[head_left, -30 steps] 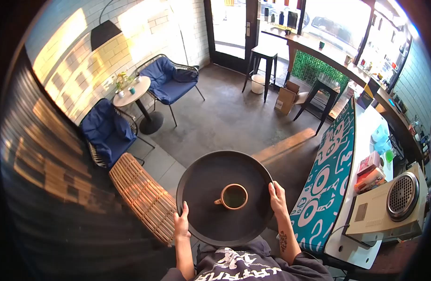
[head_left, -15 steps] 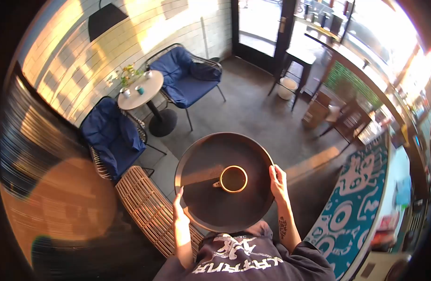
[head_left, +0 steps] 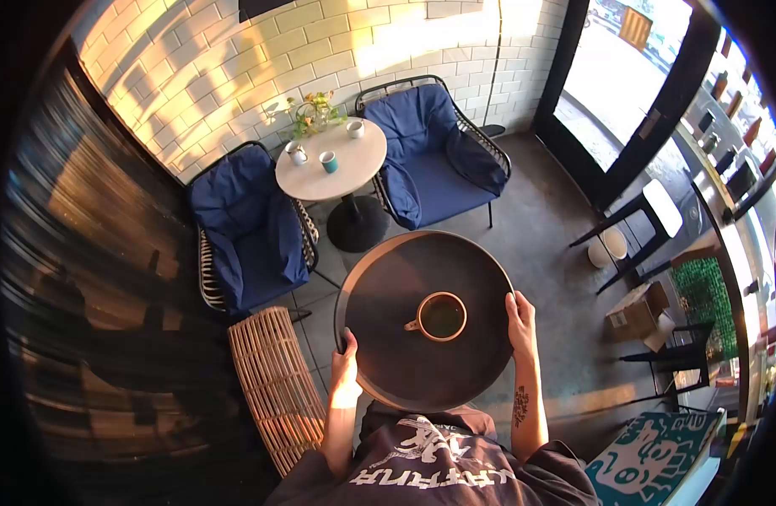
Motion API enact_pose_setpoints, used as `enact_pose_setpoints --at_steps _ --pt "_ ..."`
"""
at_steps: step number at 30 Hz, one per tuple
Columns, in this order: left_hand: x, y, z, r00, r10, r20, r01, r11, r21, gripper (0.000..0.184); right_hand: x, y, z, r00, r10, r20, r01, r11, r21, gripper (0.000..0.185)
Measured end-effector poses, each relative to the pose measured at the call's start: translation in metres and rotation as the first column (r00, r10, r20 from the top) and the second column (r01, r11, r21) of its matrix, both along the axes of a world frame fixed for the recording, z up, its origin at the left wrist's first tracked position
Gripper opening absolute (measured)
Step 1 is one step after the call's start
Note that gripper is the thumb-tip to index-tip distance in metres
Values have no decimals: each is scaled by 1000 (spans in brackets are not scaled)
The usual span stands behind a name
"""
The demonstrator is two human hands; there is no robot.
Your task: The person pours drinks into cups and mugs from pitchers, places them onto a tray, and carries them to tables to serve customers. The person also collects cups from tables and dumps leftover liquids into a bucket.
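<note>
A round dark tray (head_left: 396, 371) is held level in front of my body. My left hand (head_left: 346, 367) grips its left rim, the thumb over the edge. On the opposite rim, my right hand (head_left: 520, 325) is closed with its fingers partly hidden underneath. One brown-rimmed cup (head_left: 443, 317) stands upright near the tray's middle, its handle pointing left and dark liquid inside. Neither hand touches the cup.
A round table (head_left: 333, 160) ahead bears several cups and a flower vase (head_left: 312, 118). Blue cushioned chairs (head_left: 245, 228) flank it. A rattan bench (head_left: 274, 379) lies left; a door (head_left: 633, 93), stool (head_left: 649, 211) and cardboard box (head_left: 637, 314) are right.
My view has turned left and come closer to the round table and chairs. The tray and cup stay in front of me, both hands still on the rim.
</note>
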State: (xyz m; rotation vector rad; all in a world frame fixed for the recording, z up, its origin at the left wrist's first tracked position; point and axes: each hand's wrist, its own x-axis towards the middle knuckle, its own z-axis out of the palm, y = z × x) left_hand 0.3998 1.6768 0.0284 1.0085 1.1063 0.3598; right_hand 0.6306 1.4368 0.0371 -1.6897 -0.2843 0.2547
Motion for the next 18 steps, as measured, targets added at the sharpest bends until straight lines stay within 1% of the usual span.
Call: enact_pose_setpoints --at_steps 1,2,3,4,5,6,7,8,9,10,12,14,15,16,18 --pt "20 17 0 999 8 -42 -8 1000 -6 69 21 20 -5 1000 14 -8 -14 1000 28 32" --pt "38 31 1 999 8 -46 -8 1000 -1 69 38 39 -11 999 14 -36 -10 996 90 31" --pt "55 44 2 1000 27 12 -27 1000 8 69 53 57 -16 999 11 -48 -7 996 92 31" --pt "74 60 2 996 47 79 -48 999 18 69 73 76 -20 997 22 -73 -15 995 95 27" --pt "85 80 -14 996 48 75 -50 999 17 69 92 93 -24 994 35 -99 -26 995 93 26" --pt "96 106 -42 991 42 130 -43 999 9 69 114 106 -33 986 86 -146 -77 995 62 28" --pt "116 125 -46 982 42 184 -42 999 -4 69 126 132 -17 983 99 -155 -78 988 136 29" --pt "127 140 -48 992 128 12 -127 990 -62 71 144 149 -21 981 119 -154 -99 987 130 29" --pt "138 154 -44 991 134 -8 -134 989 -62 71 156 167 -21 977 137 -164 -116 985 127 30" --pt "147 168 -39 992 129 -9 -129 989 -74 75 165 183 -19 972 142 -186 -120 985 125 30" --pt "163 195 -43 991 131 -11 -131 988 -84 78 187 217 -9 954 182 -239 -136 971 196 32" --pt "168 225 -75 979 202 -27 -203 971 -126 84 207 250 -2 947 181 -265 -129 971 201 33" --pt "169 239 -89 977 211 -39 -215 968 -128 84 214 264 0 942 174 -288 -118 972 203 35" --pt "170 251 -103 976 217 14 -212 965 -153 87 222 277 2 937 183 -298 -126 971 201 35" --pt "176 270 -108 971 233 48 -221 958 -181 90 238 302 2 915 210 -343 -142 967 213 36"
